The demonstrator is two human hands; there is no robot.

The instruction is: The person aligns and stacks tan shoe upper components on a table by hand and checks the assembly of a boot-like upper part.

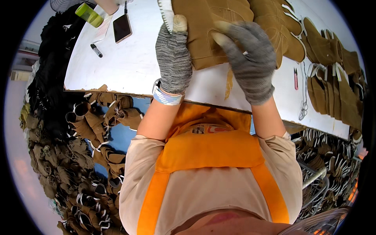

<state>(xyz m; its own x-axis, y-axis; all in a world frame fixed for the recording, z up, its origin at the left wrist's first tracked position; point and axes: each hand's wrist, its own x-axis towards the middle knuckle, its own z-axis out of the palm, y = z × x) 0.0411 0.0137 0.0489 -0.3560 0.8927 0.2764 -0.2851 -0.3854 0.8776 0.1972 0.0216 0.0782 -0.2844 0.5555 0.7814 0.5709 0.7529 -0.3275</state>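
Observation:
Both my hands wear grey knit gloves with pale fingertips. A brown suede-like shoe upper [199,47] lies flat at the table's near edge, with seams across it and a white stitched strip [166,15] along its left side. My left hand [174,58] is closed on that left edge, thumb on top and the other fingers hidden. Over the upper's right part hovers or rests my right hand [250,55], slightly blurred. Its thumb and forefinger are apart, and nothing shows between them. More brown uppers [270,27] with white edges lie just beyond it.
On the white table [129,66] are a phone [122,28], a black marker [96,51] and a green-lidded cup [89,15]. Red thread snips [295,79] and grey cord [303,105] lie right, near stacked uppers [327,92]. Brown piles [58,160] fill the lower left.

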